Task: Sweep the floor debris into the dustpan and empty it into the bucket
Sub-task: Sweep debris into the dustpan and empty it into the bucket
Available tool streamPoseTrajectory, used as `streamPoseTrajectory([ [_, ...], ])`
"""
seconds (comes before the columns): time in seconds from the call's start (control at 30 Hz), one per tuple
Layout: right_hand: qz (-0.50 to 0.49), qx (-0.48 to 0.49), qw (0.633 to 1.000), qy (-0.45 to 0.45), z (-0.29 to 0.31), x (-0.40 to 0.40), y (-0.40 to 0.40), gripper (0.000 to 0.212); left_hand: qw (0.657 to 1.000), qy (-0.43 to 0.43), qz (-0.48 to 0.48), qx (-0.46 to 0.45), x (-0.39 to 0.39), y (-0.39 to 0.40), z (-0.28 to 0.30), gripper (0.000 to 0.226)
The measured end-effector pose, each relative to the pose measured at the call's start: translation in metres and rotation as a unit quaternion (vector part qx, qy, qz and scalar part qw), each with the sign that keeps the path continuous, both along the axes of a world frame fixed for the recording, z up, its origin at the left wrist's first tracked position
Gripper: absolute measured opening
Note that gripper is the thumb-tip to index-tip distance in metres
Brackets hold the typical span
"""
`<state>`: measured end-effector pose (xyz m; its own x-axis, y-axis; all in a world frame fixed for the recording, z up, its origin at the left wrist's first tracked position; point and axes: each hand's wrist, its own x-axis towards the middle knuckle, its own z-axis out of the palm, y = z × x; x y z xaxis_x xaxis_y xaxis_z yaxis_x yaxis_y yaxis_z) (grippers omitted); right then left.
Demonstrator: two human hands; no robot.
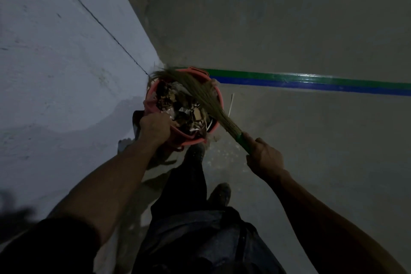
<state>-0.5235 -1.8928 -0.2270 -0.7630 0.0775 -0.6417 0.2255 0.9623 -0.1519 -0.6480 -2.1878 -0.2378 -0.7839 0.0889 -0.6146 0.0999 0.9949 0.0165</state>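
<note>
Now pink bucket (219, 98) heaped with debris; left hand (155, 125) grips its rim, right hand (264, 158) fingers curled round broom (200, 93)

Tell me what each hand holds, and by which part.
Right hand grips the straw broom by its green handle. Left hand grips something reddish at the pink plastic bucket's near rim; unclear what.

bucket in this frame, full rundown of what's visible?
The bucket is round, salmon-pink and looks plastic. It stands upright on the grey floor by the wall corner, where the green and blue stripes end. It is heaped with mixed debris. The left hand grips something pink at its near-left rim; the dustpan cannot be made out. Broom bristles lie across its top.
</note>
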Motion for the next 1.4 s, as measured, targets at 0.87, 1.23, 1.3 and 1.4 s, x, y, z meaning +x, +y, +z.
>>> streamPoseTrajectory([
  [0.87, -0.067, -0.097, 0.991, -0.063, -0.033, -0.013, -0.017, 0.049, 0.999, 0.049, -0.007, -0.002, 0.010, 0.000, -0.003, 0.014],
  [1.23, -0.098, -0.076, 0.983, -0.136, -0.062, -0.041, -0.041, 0.051, 0.997, -0.028, -0.062, -0.018, -0.044, 0.017, -0.048, 0.021],
  [1.3, -0.110, -0.074, 0.981, -0.140, -0.066, -0.043, -0.044, 0.051, 0.997, -0.039, -0.072, -0.016, -0.047, 0.022, -0.058, 0.023],
  [1.4, -0.123, -0.076, 0.979, -0.142, -0.068, -0.042, -0.046, 0.050, 0.995, -0.062, -0.079, -0.026, -0.053, 0.028, -0.067, 0.028],
])
